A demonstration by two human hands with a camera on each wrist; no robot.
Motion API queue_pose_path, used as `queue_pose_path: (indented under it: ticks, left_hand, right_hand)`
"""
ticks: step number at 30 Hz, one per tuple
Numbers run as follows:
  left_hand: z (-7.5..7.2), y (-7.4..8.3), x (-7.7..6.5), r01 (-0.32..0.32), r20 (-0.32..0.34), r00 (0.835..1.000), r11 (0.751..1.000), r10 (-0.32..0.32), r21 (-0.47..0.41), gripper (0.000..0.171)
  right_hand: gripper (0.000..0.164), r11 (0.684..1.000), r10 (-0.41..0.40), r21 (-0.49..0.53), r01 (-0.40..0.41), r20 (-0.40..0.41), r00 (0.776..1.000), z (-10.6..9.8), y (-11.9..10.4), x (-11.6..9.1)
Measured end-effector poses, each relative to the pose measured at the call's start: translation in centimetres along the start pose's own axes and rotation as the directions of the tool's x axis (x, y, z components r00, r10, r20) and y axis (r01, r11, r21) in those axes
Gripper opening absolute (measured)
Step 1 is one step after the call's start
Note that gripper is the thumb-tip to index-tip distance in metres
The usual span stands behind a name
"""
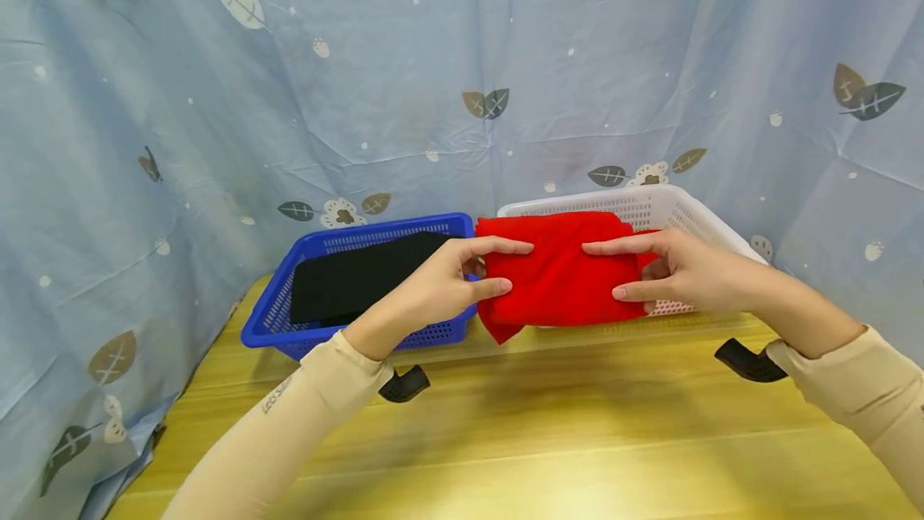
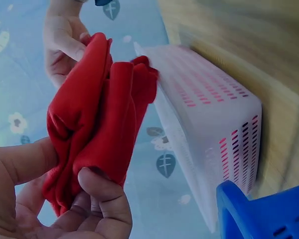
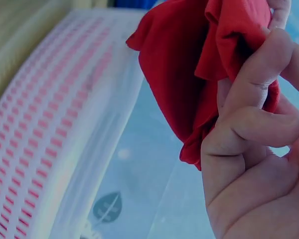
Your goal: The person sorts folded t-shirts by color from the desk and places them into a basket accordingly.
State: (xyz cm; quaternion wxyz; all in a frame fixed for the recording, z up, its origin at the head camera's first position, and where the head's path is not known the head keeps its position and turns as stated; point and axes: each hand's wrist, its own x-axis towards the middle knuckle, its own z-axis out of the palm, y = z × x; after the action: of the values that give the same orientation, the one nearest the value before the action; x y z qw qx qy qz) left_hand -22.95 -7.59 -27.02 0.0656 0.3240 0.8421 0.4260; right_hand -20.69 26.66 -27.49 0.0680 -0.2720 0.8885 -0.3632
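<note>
A folded bundle of red cloth (image 1: 559,279) is held up in front of the white basket (image 1: 715,223). My left hand (image 1: 440,279) grips its left side, thumb and fingers pinching the folded layers, as the left wrist view shows. At the opposite end, my right hand (image 1: 693,271) holds the cloth with its fingers around the edge; folds hang down beside them in the right wrist view. One corner of the cloth droops at the lower left. More red shows through the holes of the white basket's wall (image 3: 50,129).
A blue basket (image 1: 277,335) stands to the left with a folded black cloth (image 1: 354,283) in it. Both baskets sit at the back of a wooden table (image 1: 549,440). Behind them hangs a blue leaf-patterned curtain (image 1: 404,62).
</note>
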Motion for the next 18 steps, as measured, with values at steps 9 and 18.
queue_pose_path:
  ticks: [9,18]
  left_hand:
    - [1.6,-0.5,5.6,0.073,-0.001,0.997,0.996,-0.073,-0.059,0.046]
    - [3.4,-1.3,10.6,0.131,-0.027,0.991,0.991,-0.13,0.038,0.045]
  right_hand:
    - [0.07,0.993,0.096,-0.074,-0.096,-0.005,0.995,-2.8,2.9,1.3]
    - [0.072,0.974,0.191,-0.124,-0.191,-0.012,0.981,-4.6,6.1,2.5]
